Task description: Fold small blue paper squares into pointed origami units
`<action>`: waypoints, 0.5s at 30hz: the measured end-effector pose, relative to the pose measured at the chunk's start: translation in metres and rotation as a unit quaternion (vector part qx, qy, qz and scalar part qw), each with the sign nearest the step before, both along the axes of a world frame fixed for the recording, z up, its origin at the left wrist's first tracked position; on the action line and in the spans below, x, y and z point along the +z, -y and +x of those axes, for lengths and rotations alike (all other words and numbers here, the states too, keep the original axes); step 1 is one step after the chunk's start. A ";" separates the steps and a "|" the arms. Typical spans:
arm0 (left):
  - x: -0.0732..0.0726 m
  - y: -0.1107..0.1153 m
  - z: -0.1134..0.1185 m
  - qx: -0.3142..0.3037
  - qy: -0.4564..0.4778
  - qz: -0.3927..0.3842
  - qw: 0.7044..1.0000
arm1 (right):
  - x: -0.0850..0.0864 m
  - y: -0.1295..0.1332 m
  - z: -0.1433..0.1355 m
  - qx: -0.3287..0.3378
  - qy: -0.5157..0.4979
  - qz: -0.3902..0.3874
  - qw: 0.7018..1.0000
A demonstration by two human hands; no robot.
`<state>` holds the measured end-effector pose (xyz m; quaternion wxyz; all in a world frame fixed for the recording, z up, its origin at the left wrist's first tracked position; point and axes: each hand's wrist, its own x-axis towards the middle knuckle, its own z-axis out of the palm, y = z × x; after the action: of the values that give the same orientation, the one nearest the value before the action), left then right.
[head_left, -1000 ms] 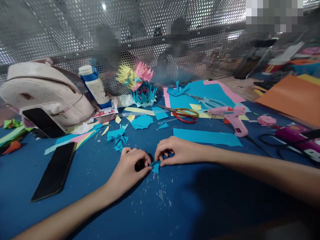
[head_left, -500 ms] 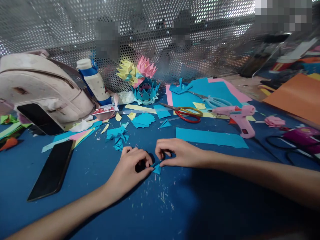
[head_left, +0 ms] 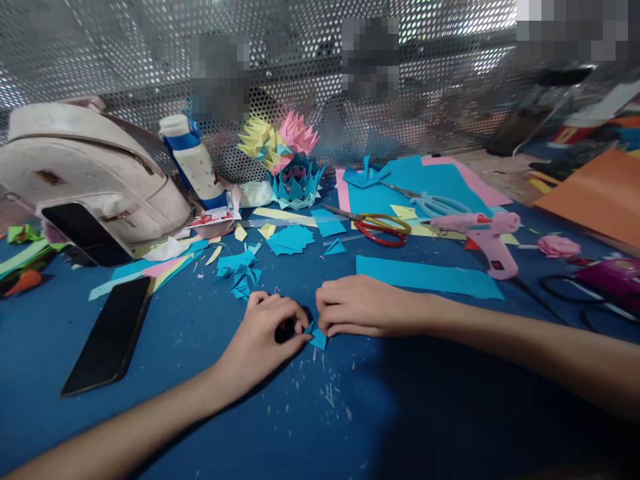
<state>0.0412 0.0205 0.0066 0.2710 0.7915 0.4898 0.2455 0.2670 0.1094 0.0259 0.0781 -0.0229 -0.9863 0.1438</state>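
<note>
A small folded piece of blue paper (head_left: 319, 337) lies on the dark blue table between my hands. My left hand (head_left: 270, 330) pinches its left corner between thumb and forefinger. On the opposite side, my right hand (head_left: 363, 307) is closed over the paper's right edge, its fingers bent together. Part of the piece is hidden by the fingertips. Beyond my left hand sit several folded blue paper pieces (head_left: 239, 272) and a stack of blue cut paper (head_left: 291, 240). A blue paper strip (head_left: 425, 275) lies past my right hand.
Red-and-yellow scissors (head_left: 383, 230), light blue scissors (head_left: 440, 205) and a pink glue gun (head_left: 493, 237) lie at the back right. Folded paper flowers (head_left: 297, 177) stand by the perforated metal panel. On the left are a phone (head_left: 110, 337), a backpack (head_left: 90, 167) and a bottle (head_left: 193, 163).
My right hand's fingers have closed down together over the paper's right side. My left hand keeps its pinch. The whole view has shifted slightly.
</note>
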 end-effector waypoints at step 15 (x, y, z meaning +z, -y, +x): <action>0.000 0.000 0.001 0.004 -0.023 0.012 1.000 | -0.005 0.010 -0.004 -0.184 -0.016 -0.193 0.964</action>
<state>0.0418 0.0205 0.0062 0.2490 0.7981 0.4961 0.2342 0.2625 0.0996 0.0206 0.1135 -0.2157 -0.9174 0.3145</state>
